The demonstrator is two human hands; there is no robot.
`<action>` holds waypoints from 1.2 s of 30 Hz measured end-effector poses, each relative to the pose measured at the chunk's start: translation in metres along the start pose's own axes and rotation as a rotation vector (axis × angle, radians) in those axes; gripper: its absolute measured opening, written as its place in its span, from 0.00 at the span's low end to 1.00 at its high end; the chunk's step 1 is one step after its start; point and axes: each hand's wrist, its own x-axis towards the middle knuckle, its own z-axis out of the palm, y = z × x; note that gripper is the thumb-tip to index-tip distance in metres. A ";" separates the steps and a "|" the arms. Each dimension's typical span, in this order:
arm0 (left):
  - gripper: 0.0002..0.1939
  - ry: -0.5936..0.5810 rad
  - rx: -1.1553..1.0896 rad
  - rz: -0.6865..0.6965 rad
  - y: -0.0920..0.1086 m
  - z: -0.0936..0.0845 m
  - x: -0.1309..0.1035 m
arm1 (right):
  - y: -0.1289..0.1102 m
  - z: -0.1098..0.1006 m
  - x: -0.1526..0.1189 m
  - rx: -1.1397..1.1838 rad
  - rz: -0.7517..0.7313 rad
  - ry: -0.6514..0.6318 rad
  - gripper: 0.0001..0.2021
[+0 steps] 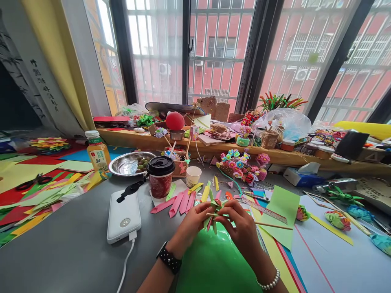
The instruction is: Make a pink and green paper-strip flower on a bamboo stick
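Both hands meet in front of me around a paper flower (211,221) of folded green and pink strips. My left hand (194,221) pinches the flower from the left side, with a black dotted watch strap on its wrist. A thin wooden stick (275,225) runs across the flower and under my right hand (240,221), pointing out to the right. The fingers of my right hand are closed on the stick close to the flower; their exact grip is partly hidden. Folded pink paper strips (182,202) lie just beyond my left hand. Below both hands is a shiny green surface (210,260).
Left of my hands are a white power bank (124,215) with a cable, a lidded coffee cup (160,179), a metal bowl (122,165) and a juice bottle (98,152). Green paper (282,203), a ruler (271,213) and finished paper flowers (337,219) lie on the right.
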 end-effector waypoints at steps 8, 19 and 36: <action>0.15 0.051 0.023 0.036 0.005 0.003 -0.002 | 0.003 0.004 -0.002 0.003 0.006 -0.025 0.10; 0.16 0.060 0.014 0.053 0.005 0.003 -0.003 | 0.004 0.004 -0.001 0.079 0.050 -0.016 0.10; 0.20 0.052 0.059 0.009 0.000 -0.001 0.001 | 0.004 0.001 0.001 0.097 0.126 -0.105 0.09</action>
